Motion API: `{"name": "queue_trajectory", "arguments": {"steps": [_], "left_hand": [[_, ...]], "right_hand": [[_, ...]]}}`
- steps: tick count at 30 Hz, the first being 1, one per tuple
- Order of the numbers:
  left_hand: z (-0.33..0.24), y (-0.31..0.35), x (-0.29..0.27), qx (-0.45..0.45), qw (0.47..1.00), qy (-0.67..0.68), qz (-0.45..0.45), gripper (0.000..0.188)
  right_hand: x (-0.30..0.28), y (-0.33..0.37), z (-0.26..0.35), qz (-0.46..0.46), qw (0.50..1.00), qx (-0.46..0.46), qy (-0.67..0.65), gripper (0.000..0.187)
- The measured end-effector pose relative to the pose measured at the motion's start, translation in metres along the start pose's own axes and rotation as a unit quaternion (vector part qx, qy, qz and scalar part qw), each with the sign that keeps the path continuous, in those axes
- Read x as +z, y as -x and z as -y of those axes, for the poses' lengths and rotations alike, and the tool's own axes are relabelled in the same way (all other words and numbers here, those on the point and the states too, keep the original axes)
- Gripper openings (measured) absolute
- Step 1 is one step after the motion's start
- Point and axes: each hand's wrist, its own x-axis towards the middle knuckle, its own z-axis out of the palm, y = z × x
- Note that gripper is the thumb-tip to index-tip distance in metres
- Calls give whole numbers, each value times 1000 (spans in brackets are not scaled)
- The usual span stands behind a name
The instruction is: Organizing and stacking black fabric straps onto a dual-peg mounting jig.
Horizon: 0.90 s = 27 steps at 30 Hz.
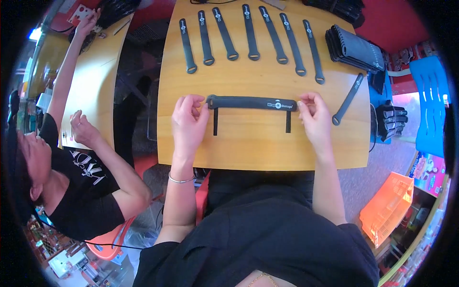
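A dark grey cinch strap (248, 103) with pale print lies level across the near half of the table. My left hand (189, 119) pinches its ring end between thumb and fingers. At the strap's plain end, the thumb and forefinger of my right hand (315, 117) are closed on the tip. Two short black strips (215, 123) run from under the strap toward me, one near each end. Beyond my hands, several similar straps (251, 36) lie in a spread row, ring ends toward me. One more strap (348, 99) rests slanted to the right of my right hand.
The wooden table (267, 153) carries a stack of dark straps (356, 49) at its far right and a black bundle (337, 8) at the back. A co-worker (81, 177) sits left at another table (95, 86). An orange crate (387, 208) stands at lower right.
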Motion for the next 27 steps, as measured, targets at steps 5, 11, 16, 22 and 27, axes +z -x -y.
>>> {"name": "queue_trajectory", "arguments": {"steps": [5, 11, 16, 22, 27], "left_hand": [[-22, 9, 8, 227, 963, -143, 7, 36], [-26, 24, 21, 222, 922, -264, 176, 68], [-20, 28, 22, 234, 909, -293, 182, 74], [-33, 26, 28, 232, 910, -296, 175, 79], [-38, 26, 38, 259, 902, -282, 198, 79]], "right_hand": [[-1, 25, 14, 20, 938, -233, 256, 36], [16, 41, 15, 184, 811, -325, 450, 74], [12, 39, 7, 174, 806, -301, 478, 76], [5, 35, 6, 143, 825, -290, 463, 73], [-14, 23, 8, 174, 846, -266, 428, 62]]}}
